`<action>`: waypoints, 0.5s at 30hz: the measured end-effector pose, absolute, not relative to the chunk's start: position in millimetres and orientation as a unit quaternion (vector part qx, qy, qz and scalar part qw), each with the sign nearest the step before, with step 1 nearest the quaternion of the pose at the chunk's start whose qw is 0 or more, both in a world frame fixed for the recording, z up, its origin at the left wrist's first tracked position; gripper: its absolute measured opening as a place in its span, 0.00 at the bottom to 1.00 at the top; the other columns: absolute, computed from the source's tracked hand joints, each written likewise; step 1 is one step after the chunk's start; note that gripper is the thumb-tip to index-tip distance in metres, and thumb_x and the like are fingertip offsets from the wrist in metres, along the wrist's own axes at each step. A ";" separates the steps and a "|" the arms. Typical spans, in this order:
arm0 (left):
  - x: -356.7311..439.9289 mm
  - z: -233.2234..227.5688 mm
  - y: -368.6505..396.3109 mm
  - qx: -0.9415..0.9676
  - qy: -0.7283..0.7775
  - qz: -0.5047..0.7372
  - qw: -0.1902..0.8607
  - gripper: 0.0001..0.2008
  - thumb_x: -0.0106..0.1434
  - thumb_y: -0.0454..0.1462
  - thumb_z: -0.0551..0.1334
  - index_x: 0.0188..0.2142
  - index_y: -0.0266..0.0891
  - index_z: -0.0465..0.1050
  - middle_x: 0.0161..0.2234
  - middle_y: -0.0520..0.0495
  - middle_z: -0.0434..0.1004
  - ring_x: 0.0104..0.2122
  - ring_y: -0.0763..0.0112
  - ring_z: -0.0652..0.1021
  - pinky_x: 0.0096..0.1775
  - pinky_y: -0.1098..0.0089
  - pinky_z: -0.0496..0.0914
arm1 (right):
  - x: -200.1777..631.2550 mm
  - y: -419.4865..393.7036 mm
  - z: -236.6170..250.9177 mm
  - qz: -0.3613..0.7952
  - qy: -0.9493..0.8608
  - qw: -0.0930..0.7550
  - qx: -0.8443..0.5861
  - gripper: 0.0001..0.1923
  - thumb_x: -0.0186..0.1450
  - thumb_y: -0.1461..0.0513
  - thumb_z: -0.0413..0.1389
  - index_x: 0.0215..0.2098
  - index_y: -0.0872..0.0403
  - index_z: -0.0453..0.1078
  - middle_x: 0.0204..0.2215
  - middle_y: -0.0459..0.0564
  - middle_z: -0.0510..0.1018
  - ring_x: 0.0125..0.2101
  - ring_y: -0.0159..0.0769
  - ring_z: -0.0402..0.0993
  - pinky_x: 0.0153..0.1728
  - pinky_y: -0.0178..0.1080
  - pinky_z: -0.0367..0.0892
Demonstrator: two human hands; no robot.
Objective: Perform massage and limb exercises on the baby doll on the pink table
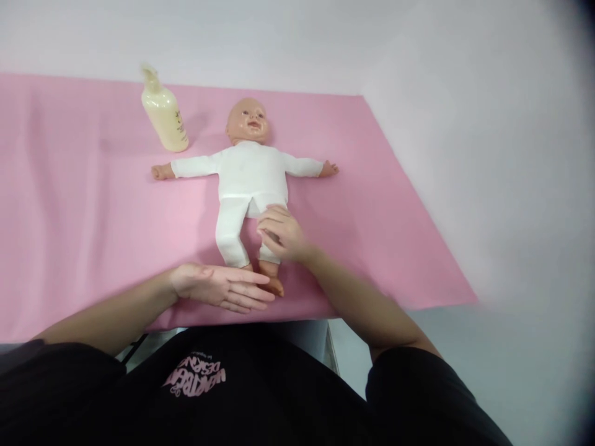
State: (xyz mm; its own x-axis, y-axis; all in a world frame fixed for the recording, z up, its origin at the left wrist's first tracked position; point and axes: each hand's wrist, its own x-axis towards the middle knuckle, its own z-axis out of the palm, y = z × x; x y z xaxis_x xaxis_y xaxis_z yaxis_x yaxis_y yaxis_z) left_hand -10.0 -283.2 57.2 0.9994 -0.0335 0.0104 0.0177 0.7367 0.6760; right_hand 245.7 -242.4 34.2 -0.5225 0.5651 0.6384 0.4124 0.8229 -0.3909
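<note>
A baby doll (253,173) with a white cloth body lies on its back, arms spread and feet towards me. My left hand (225,286) is stretched out palm up at the doll's feet, hiding part of one foot; its fingers are extended and nothing lies on the palm. Over the doll's leg on the right side hovers my right hand (282,232), fingers loosely curved and the thumb apart from them. I see no object in it, and whether it touches the leg I cannot tell. A pale yellow pump bottle (166,118) stands left of the doll's head.
A pink cloth (372,204) covers the table under the doll and bottle, with soft folds at the left. Its right edge runs slantwise, and its front edge is close to my body. A white wall (297,43) rises behind.
</note>
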 end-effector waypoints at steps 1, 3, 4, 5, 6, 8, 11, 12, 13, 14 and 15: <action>-10.4 57.2 -281.3 0.364 -0.006 0.014 0.931 0.46 0.65 0.59 0.60 0.74 0.38 0.54 0.74 0.34 0.53 0.73 0.43 0.56 0.71 0.44 0.48 | 246.2 -241.1 33.6 0.108 -0.843 0.424 -0.314 0.10 0.72 0.62 0.49 0.36 0.51 0.71 0.37 0.53 0.79 0.41 0.40 0.74 0.50 0.48 0.69; -11.2 57.7 -276.6 0.366 0.022 0.087 0.926 0.43 0.65 0.57 0.61 0.71 0.36 0.59 0.72 0.32 0.58 0.72 0.42 0.58 0.71 0.43 0.49 | 247.7 -237.4 30.0 0.131 -0.790 0.463 -0.380 0.09 0.72 0.61 0.50 0.46 0.52 0.72 0.49 0.57 0.78 0.52 0.44 0.74 0.57 0.51 0.68; -11.7 58.5 -273.4 0.368 0.044 0.129 0.920 0.41 0.65 0.56 0.61 0.70 0.35 0.61 0.71 0.31 0.61 0.72 0.42 0.59 0.71 0.43 0.49 | 248.5 -234.8 26.8 0.146 -0.764 0.475 -0.412 0.12 0.72 0.60 0.51 0.51 0.52 0.71 0.54 0.59 0.75 0.57 0.45 0.72 0.61 0.52 0.67; -12.0 59.6 -269.2 0.372 0.072 0.174 0.909 0.40 0.65 0.56 0.61 0.68 0.35 0.64 0.69 0.31 0.63 0.71 0.42 0.61 0.71 0.43 0.50 | 249.2 -231.8 22.5 0.163 -0.739 0.481 -0.442 0.16 0.72 0.59 0.51 0.56 0.52 0.68 0.58 0.60 0.73 0.61 0.46 0.69 0.64 0.53 0.64; -12.1 61.2 -263.5 0.379 0.104 0.217 0.894 0.38 0.65 0.55 0.62 0.66 0.34 0.66 0.68 0.31 0.66 0.71 0.42 0.62 0.71 0.44 0.50 | 249.8 -228.4 17.3 0.182 -0.717 0.482 -0.468 0.19 0.72 0.58 0.51 0.60 0.52 0.65 0.62 0.61 0.70 0.64 0.46 0.66 0.66 0.53 0.62; -10.7 66.5 -245.9 0.410 0.168 0.300 0.845 0.33 0.64 0.53 0.63 0.61 0.34 0.72 0.65 0.32 0.71 0.68 0.43 0.67 0.70 0.46 0.53 | 251.0 -221.1 5.0 0.219 -0.679 0.481 -0.509 0.24 0.73 0.55 0.51 0.66 0.51 0.60 0.66 0.60 0.67 0.67 0.46 0.62 0.69 0.54 0.60; -1.7 79.6 -199.7 0.499 0.255 0.406 0.722 0.21 0.63 0.44 0.66 0.51 0.34 0.77 0.58 0.36 0.77 0.61 0.47 0.75 0.68 0.50 0.59 | 254.4 -211.1 -13.3 0.241 -0.652 0.486 -0.529 0.28 0.74 0.52 0.50 0.69 0.50 0.55 0.68 0.59 0.64 0.69 0.44 0.60 0.69 0.54 0.60; 3.6 84.3 -178.9 0.530 0.278 0.436 0.673 0.18 0.62 0.40 0.67 0.50 0.35 0.77 0.58 0.38 0.77 0.61 0.49 0.76 0.67 0.52 0.61 | 255.9 -208.6 -17.7 0.241 -0.651 0.493 -0.525 0.28 0.74 0.51 0.50 0.69 0.50 0.55 0.67 0.60 0.65 0.68 0.45 0.60 0.69 0.54 0.62; 10.0 88.4 -156.0 0.553 0.299 0.461 0.626 0.15 0.63 0.37 0.66 0.49 0.35 0.77 0.57 0.39 0.77 0.61 0.52 0.76 0.67 0.53 0.62 | 257.3 -206.5 -20.5 0.239 -0.651 0.502 -0.517 0.29 0.74 0.50 0.51 0.69 0.51 0.55 0.65 0.62 0.67 0.68 0.45 0.61 0.67 0.54 0.63; 17.1 91.2 -131.5 0.569 0.321 0.479 0.586 0.14 0.64 0.36 0.64 0.49 0.36 0.77 0.57 0.40 0.77 0.62 0.53 0.75 0.66 0.55 0.63 | 258.4 -205.0 -21.3 0.239 -0.652 0.510 -0.508 0.29 0.74 0.49 0.51 0.68 0.52 0.56 0.63 0.63 0.69 0.67 0.47 0.62 0.66 0.54 0.65; 24.9 92.6 -106.5 0.580 0.343 0.499 0.545 0.13 0.66 0.35 0.63 0.49 0.37 0.76 0.57 0.41 0.77 0.63 0.54 0.74 0.65 0.56 0.63 | 258.8 -204.1 -20.0 0.239 -0.655 0.515 -0.499 0.29 0.73 0.48 0.52 0.68 0.51 0.58 0.61 0.63 0.70 0.66 0.47 0.63 0.65 0.55 0.67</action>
State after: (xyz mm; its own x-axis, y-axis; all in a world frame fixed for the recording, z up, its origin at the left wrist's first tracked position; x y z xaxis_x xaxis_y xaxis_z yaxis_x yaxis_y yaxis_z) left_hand 24.9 -106.5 92.6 0.2661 0.9419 0.2048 -0.1465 -0.1704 0.9744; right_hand 258.8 -204.1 -20.0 0.0283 0.8996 0.4359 0.4066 0.3880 -0.8271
